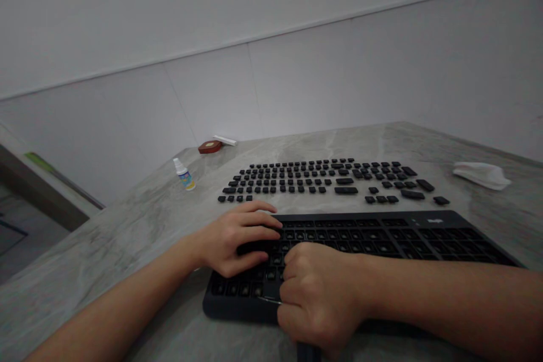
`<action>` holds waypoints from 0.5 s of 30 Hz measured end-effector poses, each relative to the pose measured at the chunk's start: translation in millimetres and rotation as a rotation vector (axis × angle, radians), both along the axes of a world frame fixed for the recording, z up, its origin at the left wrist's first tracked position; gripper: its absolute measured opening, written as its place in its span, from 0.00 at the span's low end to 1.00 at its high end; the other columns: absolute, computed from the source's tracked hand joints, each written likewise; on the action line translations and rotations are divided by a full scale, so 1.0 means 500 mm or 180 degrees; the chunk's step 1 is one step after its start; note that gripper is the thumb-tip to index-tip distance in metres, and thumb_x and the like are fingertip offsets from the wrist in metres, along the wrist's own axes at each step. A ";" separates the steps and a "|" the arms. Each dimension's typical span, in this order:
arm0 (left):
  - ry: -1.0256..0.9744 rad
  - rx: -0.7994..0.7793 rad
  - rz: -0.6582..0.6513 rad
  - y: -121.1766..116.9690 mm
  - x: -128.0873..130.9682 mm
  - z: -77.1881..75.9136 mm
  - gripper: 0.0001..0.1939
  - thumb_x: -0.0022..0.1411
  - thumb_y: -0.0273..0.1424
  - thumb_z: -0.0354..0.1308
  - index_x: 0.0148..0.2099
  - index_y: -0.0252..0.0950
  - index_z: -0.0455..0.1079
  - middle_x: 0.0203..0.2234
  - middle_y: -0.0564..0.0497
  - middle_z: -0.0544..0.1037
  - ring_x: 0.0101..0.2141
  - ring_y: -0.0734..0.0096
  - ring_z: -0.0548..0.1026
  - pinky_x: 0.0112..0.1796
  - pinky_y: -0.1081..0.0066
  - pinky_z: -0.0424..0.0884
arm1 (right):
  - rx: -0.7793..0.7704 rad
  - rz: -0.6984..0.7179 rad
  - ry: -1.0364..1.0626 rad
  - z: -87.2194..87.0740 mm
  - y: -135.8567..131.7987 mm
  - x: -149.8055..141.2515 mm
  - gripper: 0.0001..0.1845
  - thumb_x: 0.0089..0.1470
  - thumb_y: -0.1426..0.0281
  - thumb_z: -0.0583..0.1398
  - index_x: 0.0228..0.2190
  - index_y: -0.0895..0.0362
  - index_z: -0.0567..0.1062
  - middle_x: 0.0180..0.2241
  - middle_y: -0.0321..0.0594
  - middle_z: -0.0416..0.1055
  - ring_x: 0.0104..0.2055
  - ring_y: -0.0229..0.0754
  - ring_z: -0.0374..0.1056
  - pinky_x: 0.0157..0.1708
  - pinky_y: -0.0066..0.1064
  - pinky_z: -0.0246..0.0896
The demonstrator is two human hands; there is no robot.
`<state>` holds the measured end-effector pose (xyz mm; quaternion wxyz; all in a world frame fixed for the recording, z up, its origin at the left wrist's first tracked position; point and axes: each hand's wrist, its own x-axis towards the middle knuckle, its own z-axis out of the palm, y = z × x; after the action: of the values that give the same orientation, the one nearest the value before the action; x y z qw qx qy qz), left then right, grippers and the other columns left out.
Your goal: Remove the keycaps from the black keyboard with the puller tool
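A black keyboard lies at an angle on the table, its visible key positions bare of caps. My left hand lies over its upper left part, fingers stretched out and apart, touching the frame and key wells. Over the lower left half, my right hand is closed in a fist around a dark-handled tool. The handle's end sticks out below the fist. A thin shiny wire shows at the fist's left side, over the bottom row; how it joins the handle is hidden.
Behind the keyboard, many loose black keycaps lie in keyboard order. A small spray bottle stands at left, before a red-brown case and a white strip. A white cloth lies at right. A wall borders the table.
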<state>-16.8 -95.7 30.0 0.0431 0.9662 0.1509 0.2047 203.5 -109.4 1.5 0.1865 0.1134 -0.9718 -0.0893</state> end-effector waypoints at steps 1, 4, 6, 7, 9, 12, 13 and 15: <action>0.0019 -0.0074 -0.0047 -0.003 0.001 0.003 0.19 0.61 0.28 0.57 0.55 0.31 0.70 0.49 0.38 0.77 0.55 0.49 0.70 0.56 0.48 0.69 | 0.0000 0.0001 -0.0005 0.000 0.000 0.000 0.12 0.43 0.64 0.65 0.19 0.55 0.69 0.13 0.31 0.65 0.14 0.38 0.58 0.15 0.34 0.38; 0.0065 -0.0307 -0.0160 -0.014 0.006 0.012 0.22 0.61 0.31 0.56 0.57 0.31 0.69 0.50 0.37 0.76 0.56 0.48 0.70 0.56 0.47 0.69 | -0.0011 -0.0023 -0.0041 0.000 -0.001 0.000 0.12 0.43 0.63 0.66 0.19 0.55 0.70 0.13 0.32 0.66 0.14 0.39 0.60 0.15 0.34 0.39; 0.0077 -0.0453 -0.0239 -0.021 0.011 0.016 0.23 0.61 0.33 0.56 0.57 0.32 0.69 0.50 0.36 0.76 0.56 0.47 0.70 0.56 0.47 0.69 | -0.0004 -0.0066 -0.0103 0.002 -0.003 0.000 0.11 0.43 0.64 0.65 0.19 0.56 0.70 0.14 0.32 0.66 0.14 0.39 0.61 0.14 0.34 0.39; 0.0078 -0.0517 -0.0284 -0.025 0.013 0.017 0.24 0.60 0.35 0.56 0.57 0.32 0.69 0.50 0.36 0.76 0.55 0.47 0.70 0.56 0.47 0.68 | -0.0005 -0.0087 -0.0144 0.003 -0.003 0.000 0.11 0.43 0.65 0.65 0.19 0.56 0.70 0.14 0.32 0.67 0.14 0.39 0.61 0.14 0.33 0.39; 0.0070 -0.0622 -0.0380 -0.031 0.020 0.019 0.24 0.60 0.37 0.56 0.56 0.31 0.70 0.49 0.35 0.76 0.54 0.47 0.72 0.57 0.47 0.68 | -0.0015 -0.0131 -0.0218 0.005 -0.004 -0.001 0.10 0.42 0.65 0.65 0.19 0.56 0.70 0.14 0.32 0.67 0.14 0.40 0.62 0.14 0.33 0.39; 0.0098 -0.0730 -0.0421 -0.038 0.028 0.021 0.23 0.59 0.35 0.57 0.55 0.32 0.70 0.48 0.36 0.77 0.52 0.48 0.74 0.56 0.49 0.69 | -0.0080 -0.0155 -0.0293 0.006 -0.004 -0.002 0.10 0.41 0.64 0.66 0.20 0.56 0.71 0.14 0.33 0.69 0.14 0.40 0.63 0.13 0.33 0.38; 0.0113 -0.0751 -0.0413 -0.039 0.030 0.021 0.22 0.59 0.34 0.57 0.55 0.33 0.70 0.48 0.37 0.78 0.52 0.49 0.74 0.56 0.49 0.69 | -0.0092 -0.0166 -0.0322 0.006 -0.004 -0.002 0.11 0.41 0.63 0.66 0.20 0.56 0.71 0.14 0.33 0.69 0.14 0.40 0.63 0.13 0.33 0.38; 0.0119 -0.0772 -0.0406 -0.039 0.031 0.021 0.22 0.57 0.32 0.56 0.54 0.34 0.71 0.47 0.38 0.78 0.50 0.49 0.75 0.55 0.49 0.70 | -0.0105 -0.0193 -0.0397 0.007 -0.004 -0.003 0.14 0.40 0.60 0.67 0.20 0.56 0.72 0.15 0.34 0.69 0.14 0.40 0.63 0.13 0.33 0.37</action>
<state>-1.1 -115.4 40.5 0.1696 0.9652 0.1135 0.1638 202.2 -111.3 5.1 0.1246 0.0862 -0.9858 -0.0717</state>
